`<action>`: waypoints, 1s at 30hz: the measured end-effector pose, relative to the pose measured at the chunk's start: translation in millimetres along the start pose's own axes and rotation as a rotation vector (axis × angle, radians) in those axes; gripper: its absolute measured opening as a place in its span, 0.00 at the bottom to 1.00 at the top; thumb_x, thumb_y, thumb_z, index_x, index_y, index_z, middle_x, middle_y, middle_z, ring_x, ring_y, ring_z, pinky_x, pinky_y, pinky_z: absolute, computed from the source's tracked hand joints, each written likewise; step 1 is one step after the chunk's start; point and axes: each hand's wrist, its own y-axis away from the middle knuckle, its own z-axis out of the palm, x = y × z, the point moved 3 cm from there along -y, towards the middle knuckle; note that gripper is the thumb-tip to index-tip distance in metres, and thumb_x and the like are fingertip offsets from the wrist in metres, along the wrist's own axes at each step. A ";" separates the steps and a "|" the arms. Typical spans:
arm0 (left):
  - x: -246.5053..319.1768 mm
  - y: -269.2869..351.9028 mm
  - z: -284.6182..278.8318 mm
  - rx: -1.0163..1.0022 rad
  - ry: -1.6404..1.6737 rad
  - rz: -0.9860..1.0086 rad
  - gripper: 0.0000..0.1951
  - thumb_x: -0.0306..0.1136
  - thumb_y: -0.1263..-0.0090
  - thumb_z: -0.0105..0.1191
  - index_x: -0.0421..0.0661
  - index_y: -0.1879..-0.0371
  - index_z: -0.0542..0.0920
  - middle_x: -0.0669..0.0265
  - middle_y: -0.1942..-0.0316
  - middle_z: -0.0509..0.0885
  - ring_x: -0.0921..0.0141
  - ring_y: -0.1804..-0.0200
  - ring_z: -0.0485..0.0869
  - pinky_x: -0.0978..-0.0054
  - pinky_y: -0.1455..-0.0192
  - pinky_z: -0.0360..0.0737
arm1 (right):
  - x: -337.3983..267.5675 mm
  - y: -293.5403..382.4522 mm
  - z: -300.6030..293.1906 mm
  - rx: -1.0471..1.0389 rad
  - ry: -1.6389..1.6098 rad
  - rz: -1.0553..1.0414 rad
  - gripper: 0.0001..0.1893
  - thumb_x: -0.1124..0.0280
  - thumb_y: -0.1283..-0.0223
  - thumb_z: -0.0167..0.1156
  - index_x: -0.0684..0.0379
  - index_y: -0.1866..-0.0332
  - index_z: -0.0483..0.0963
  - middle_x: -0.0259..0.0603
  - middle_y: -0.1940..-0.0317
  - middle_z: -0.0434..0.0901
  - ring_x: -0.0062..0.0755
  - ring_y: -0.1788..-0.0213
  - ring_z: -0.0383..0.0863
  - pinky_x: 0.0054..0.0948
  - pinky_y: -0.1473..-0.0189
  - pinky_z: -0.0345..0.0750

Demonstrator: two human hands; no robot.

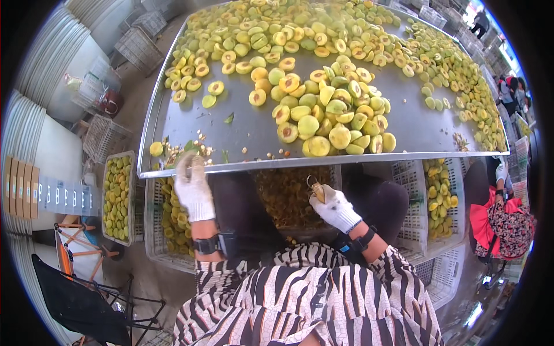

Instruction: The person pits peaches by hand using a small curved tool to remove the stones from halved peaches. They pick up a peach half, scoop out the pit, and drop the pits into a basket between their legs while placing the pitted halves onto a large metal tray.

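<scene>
My left hand (194, 188), in a white knit glove, reaches over the front rim of a metal tray table (242, 125) at its left corner. Its fingertips are by a small heap of pits and leaf scraps (175, 155); whether they pinch anything is unclear. My right hand (336, 209), gloved too, grips a coring tool (317, 188) with a ring-shaped metal end and a tan handle, below the rim. Ahead of it on the tray lies a pile of green-yellow stone fruit (339, 110), many cut in half with brown hollows or pits showing.
More halved fruit (259, 30) covers the tray's back and right side. Below the rim stand plastic crates of fruit, one at left (149, 225) and one at right (415, 207). A folding chair (78, 298) is at lower left. A person in a floral garment (510, 229) sits at right.
</scene>
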 end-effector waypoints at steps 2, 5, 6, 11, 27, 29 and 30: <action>-3.3 -32.9 -7.1 0.037 -0.414 0.134 0.21 0.32 0.25 0.61 0.40 0.35 0.79 0.58 0.35 0.80 0.67 0.37 0.78 0.68 0.32 0.74 | -2.3 -4.0 4.9 0.004 0.012 -0.125 0.18 0.50 0.30 0.54 0.53 0.49 0.76 0.57 0.58 0.86 0.63 0.52 0.85 0.53 0.49 0.82; -30.2 -79.8 38.6 -0.103 -0.259 0.100 0.29 0.35 0.25 0.61 0.39 0.28 0.72 0.55 0.32 0.78 0.62 0.33 0.77 0.64 0.28 0.71 | -1.6 -8.3 14.2 -0.029 -0.046 -0.264 0.17 0.51 0.29 0.51 0.52 0.49 0.77 0.55 0.58 0.86 0.61 0.53 0.86 0.53 0.49 0.82; -34.0 -95.1 61.3 -0.170 -0.337 0.043 0.31 0.38 0.27 0.62 0.38 0.27 0.70 0.51 0.33 0.78 0.61 0.36 0.80 0.64 0.32 0.75 | 2.3 -5.7 15.7 -0.100 -0.111 -0.248 0.17 0.52 0.30 0.52 0.53 0.49 0.77 0.55 0.59 0.86 0.60 0.53 0.86 0.52 0.50 0.82; -74.3 -141.0 207.9 -0.471 -0.688 0.019 0.39 0.46 0.32 0.66 0.37 0.26 0.69 0.49 0.32 0.78 0.56 0.39 0.83 0.64 0.37 0.80 | 0.0 -12.0 15.5 -0.173 -0.197 -0.141 0.17 0.54 0.36 0.59 0.55 0.52 0.77 0.57 0.60 0.85 0.59 0.55 0.86 0.51 0.53 0.81; -28.2 29.1 144.2 -0.851 0.805 -0.661 0.13 0.37 0.26 0.57 0.41 0.51 0.80 0.57 0.53 0.84 0.56 0.50 0.83 0.51 0.42 0.81 | -11.9 1.2 -0.9 0.032 -0.155 -0.028 0.21 0.50 0.34 0.61 0.56 0.48 0.77 0.56 0.54 0.85 0.61 0.49 0.85 0.48 0.46 0.80; -15.3 60.7 131.6 -0.798 1.154 -1.025 0.17 0.38 0.23 0.54 0.37 0.45 0.79 0.54 0.47 0.83 0.52 0.43 0.83 0.45 0.37 0.80 | -16.6 13.7 -1.7 0.027 -0.235 -0.008 0.21 0.50 0.35 0.62 0.56 0.48 0.77 0.57 0.55 0.85 0.61 0.49 0.85 0.48 0.46 0.80; -12.0 73.7 125.8 -0.716 1.150 -1.073 0.18 0.39 0.20 0.53 0.37 0.44 0.79 0.54 0.45 0.83 0.53 0.43 0.83 0.48 0.39 0.82 | -22.5 20.8 -2.1 0.033 -0.230 -0.045 0.21 0.51 0.35 0.62 0.57 0.47 0.77 0.58 0.57 0.86 0.60 0.50 0.86 0.47 0.47 0.80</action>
